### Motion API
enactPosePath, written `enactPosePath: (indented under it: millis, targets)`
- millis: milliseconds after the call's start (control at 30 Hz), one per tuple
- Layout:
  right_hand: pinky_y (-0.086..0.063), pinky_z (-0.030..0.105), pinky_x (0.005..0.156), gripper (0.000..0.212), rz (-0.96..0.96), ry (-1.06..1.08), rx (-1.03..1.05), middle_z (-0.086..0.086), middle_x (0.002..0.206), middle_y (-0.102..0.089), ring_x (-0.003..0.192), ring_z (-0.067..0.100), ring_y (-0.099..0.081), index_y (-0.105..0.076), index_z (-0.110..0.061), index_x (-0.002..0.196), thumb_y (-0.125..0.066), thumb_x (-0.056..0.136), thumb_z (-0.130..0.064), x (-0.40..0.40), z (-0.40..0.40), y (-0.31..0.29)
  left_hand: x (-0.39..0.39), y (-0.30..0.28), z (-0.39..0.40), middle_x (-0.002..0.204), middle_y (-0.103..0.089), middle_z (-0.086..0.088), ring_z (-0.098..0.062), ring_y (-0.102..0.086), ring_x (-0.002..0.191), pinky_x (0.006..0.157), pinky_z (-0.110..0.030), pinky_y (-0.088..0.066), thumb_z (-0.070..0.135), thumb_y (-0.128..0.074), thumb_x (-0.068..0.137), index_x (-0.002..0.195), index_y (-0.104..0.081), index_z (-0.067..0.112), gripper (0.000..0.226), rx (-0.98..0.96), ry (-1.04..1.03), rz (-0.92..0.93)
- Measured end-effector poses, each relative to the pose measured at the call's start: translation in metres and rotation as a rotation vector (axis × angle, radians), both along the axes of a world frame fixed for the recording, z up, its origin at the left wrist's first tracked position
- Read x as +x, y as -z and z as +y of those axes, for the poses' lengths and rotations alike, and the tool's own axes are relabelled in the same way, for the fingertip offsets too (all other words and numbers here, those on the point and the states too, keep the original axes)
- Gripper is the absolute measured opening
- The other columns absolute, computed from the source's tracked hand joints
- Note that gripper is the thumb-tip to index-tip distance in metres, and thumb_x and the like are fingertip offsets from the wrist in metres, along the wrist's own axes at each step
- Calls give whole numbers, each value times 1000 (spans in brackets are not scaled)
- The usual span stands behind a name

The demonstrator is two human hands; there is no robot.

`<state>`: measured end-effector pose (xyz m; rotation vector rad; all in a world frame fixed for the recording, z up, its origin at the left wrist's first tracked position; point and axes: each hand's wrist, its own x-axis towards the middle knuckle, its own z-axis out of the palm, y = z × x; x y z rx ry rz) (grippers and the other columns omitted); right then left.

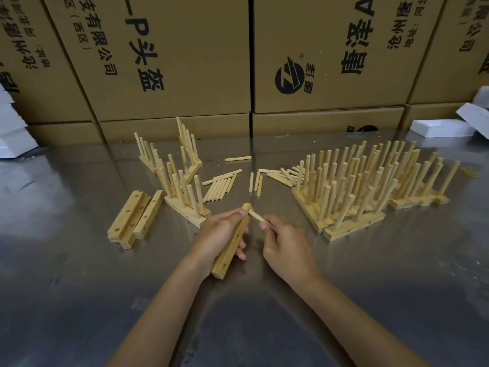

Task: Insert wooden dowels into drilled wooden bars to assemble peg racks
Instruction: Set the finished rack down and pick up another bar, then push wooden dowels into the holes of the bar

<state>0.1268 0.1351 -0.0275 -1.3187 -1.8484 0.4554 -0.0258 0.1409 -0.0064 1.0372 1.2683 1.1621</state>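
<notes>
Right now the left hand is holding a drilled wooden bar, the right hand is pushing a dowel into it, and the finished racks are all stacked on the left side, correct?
Not quite. The head view shows the left hand holding the bar and the right hand bringing a dowel to its far end, but the big group of finished racks stands on the right side; only a few racks stand on the left.

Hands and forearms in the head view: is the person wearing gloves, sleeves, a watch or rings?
Nothing worn is visible. The left hand and right hand are ungloved, both forearms are uncovered up to the frame's lower edge, and no watch, bracelet or ring shows on the wrists or fingers.
</notes>
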Motion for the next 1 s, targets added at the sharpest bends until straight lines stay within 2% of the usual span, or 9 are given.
enactPosePath:
  millis: [200,333,433,533,600,667,767,867,1000]
  targets:
    - [-27,29,51,18,-263,47,65,-10,73,-50,64,17,-47,-46,-31,80,-48,96,-23,13,1,-7,-3,1,-2,80,-65,-8,-18,-58,52,45,-30,-51,30,-58,100,112,-72,29,19,19,76,112]
    - [-31,30,57,16,-458,2,112,-7,80,-56,69,22,-56,-44,-32,83,-47,95,-23,18,3,-12,0,2,-4,80,-63,-9,-15,-58,47,43,-27,-50,31,-55,102,105,-74,26,20,50,118,223]
    - [-32,30,58,14,-442,-13,101,-5,78,-61,71,23,-57,-48,-28,81,-48,94,-23,19,4,-14,0,-1,-7,77,-60,-9,-12,-56,43,42,-25,-50,28,-54,102,96,-73,30,20,76,149,245]
    - [-39,33,57,17,-353,-14,1,-4,67,-58,70,25,-56,-55,-25,76,-51,92,-23,20,5,-17,1,-2,-8,76,-58,-9,-10,-54,41,41,-24,-49,26,-52,103,96,-71,31,21,109,177,278]
    - [-37,30,55,22,-231,-29,-102,-7,61,-55,66,19,-54,-56,-27,71,-53,92,-22,21,8,-20,2,-1,-9,76,-57,-9,-10,-53,41,40,-24,-47,26,-51,103,102,-71,29,20,140,192,290]
    - [-32,23,48,30,-16,-43,-247,-12,48,-53,53,3,-50,-62,-23,67,-54,96,-20,20,10,-22,4,0,-10,72,-56,-6,-8,-51,41,40,-23,-46,28,-51,103,118,-69,28,23,170,188,293]
    - [-25,14,42,35,217,-48,-418,-17,33,-41,35,-1,-42,-70,-18,70,-52,99,-19,21,11,-22,5,1,-9,73,-57,-5,-7,-50,43,39,-24,-45,29,-53,103,133,-63,29,32,196,174,308]
    - [-18,21,40,33,489,-131,-672,-12,42,-34,37,5,-25,-73,-9,82,-49,102,-19,27,14,-25,4,1,-7,82,-56,-9,-9,-52,49,40,-25,-46,31,-54,102,134,-62,34,34,201,213,295]
    - [-15,17,34,29,735,-309,-952,-7,53,-26,39,4,-16,-67,-3,98,-42,104,-16,35,18,-30,-1,1,-4,74,-55,-4,-11,-54,52,41,-26,-49,29,-59,99,133,-61,42,36,159,268,255]
